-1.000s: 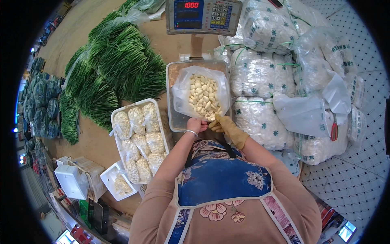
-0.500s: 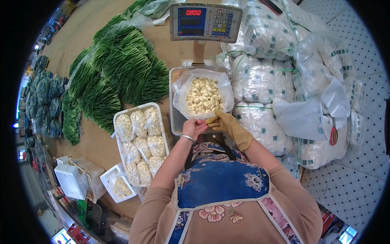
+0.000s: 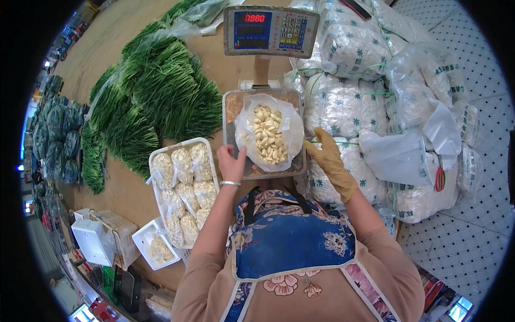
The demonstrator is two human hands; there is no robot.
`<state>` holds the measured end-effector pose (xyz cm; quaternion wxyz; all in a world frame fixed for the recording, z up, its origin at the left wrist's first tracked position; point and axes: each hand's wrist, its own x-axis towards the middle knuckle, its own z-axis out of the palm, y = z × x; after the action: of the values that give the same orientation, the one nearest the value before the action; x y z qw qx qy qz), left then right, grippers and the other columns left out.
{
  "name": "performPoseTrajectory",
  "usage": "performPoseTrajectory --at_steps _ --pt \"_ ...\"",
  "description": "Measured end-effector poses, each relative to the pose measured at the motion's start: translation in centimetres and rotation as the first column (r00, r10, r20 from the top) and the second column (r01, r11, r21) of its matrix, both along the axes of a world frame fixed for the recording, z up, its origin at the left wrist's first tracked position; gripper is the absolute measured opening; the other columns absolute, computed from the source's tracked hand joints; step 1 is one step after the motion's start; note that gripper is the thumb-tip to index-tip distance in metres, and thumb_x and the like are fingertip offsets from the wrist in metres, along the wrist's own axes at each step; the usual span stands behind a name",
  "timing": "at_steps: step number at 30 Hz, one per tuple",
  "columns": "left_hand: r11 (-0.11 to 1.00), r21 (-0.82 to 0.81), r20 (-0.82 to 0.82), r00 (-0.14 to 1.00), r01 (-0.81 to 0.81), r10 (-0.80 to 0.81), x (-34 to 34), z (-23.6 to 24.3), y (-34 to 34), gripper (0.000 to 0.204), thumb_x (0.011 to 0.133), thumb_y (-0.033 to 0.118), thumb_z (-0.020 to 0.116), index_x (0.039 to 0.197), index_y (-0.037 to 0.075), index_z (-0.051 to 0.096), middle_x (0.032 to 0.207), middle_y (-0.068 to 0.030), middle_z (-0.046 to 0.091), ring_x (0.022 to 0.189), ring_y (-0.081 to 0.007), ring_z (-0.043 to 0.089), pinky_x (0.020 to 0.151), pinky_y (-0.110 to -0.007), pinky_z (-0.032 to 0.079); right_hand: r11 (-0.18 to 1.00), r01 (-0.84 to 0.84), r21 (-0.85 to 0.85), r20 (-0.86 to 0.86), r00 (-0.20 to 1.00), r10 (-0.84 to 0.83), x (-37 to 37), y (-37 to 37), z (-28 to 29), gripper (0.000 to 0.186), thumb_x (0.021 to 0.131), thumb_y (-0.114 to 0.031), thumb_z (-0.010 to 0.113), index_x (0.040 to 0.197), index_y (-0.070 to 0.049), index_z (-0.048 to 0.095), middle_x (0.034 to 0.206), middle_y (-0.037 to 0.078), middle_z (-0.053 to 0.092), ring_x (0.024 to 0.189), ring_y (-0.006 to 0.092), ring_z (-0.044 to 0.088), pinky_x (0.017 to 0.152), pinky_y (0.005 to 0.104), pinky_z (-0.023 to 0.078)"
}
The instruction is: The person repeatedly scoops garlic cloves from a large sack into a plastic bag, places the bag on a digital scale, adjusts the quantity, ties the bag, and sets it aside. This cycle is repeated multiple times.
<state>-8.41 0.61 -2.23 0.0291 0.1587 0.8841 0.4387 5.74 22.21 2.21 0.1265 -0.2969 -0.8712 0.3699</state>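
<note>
A clear plastic bag point(image 3: 244, 115) of peeled garlic cloves point(image 3: 268, 134) sits with its mouth spread on the pan of a scale point(image 3: 232, 99). My bare left hand point(image 3: 232, 163), with a bracelet at the wrist, is at the near left of the bag, thumb and fingers apart and nothing seen between them. In a tan glove, my right hand point(image 3: 330, 163) hovers by the pan's right edge, its fingers spread and nothing in them. The scale's display head point(image 3: 271, 32) stands on a post behind the pan, its red digits lit.
At left, a white crate point(image 3: 155, 182) holds several bagged portions of cloves, with a white foam box point(image 3: 145, 241) beside it. Green stalks point(image 3: 166, 86) lie heaped beyond. Wrapped white bundles point(image 3: 346, 104) are stacked at right, with red-handled scissors point(image 3: 440, 178) and a phone point(image 3: 356, 8) on them.
My hands have parted from together at the bag's near edge, the left going left and the right going right. The bag's mouth is narrower and has shifted, and the scale's reading has changed.
</note>
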Motion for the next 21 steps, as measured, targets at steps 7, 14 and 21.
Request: performPoseTrajectory --at_steps 7,14,21 --pt "0.855 -0.517 -0.303 0.925 0.044 -0.231 -2.1 -1.0 5.1 0.032 0.061 0.026 0.065 0.078 0.003 0.050 0.083 -0.0112 0.047 0.082 -0.0283 0.045 0.070 -0.039 0.036 0.971 0.073 0.230 0.125 0.987 -0.104 -6.0 0.5 -5.1 0.049 0.071 -0.033 0.057 0.104 0.002 0.048 0.096 0.017 0.054 0.089 0.0289 0.051 0.079 0.0363 0.040" --pt "0.969 -0.164 -0.185 0.959 0.184 -0.214 -2.6 -1.9 2.6 0.015 0.070 0.016 0.060 0.075 0.004 0.053 0.074 -0.0077 0.052 0.075 -0.0245 0.050 0.068 -0.037 0.040 0.647 0.099 -0.756 -0.313 0.814 -0.490 -2.9 2.8 -5.3 0.022 0.069 -0.010 0.056 0.087 -0.001 0.051 0.076 0.006 0.057 0.069 0.0152 0.053 0.061 0.0247 0.042" --pt "0.601 0.782 0.553 0.624 -0.163 -0.551 -3.1 3.2 1.9 0.010 0.081 0.008 0.049 0.089 0.002 0.049 0.066 -0.0015 0.049 0.065 -0.0120 0.051 0.072 -0.028 0.045 0.932 0.363 -0.002 -0.490 0.812 -0.317 -4.1 2.1 -1.1 0.027 0.074 -0.003 0.051 0.101 -0.001 0.048 0.083 0.006 0.057 0.081 0.0164 0.053 0.070 0.0280 0.044"
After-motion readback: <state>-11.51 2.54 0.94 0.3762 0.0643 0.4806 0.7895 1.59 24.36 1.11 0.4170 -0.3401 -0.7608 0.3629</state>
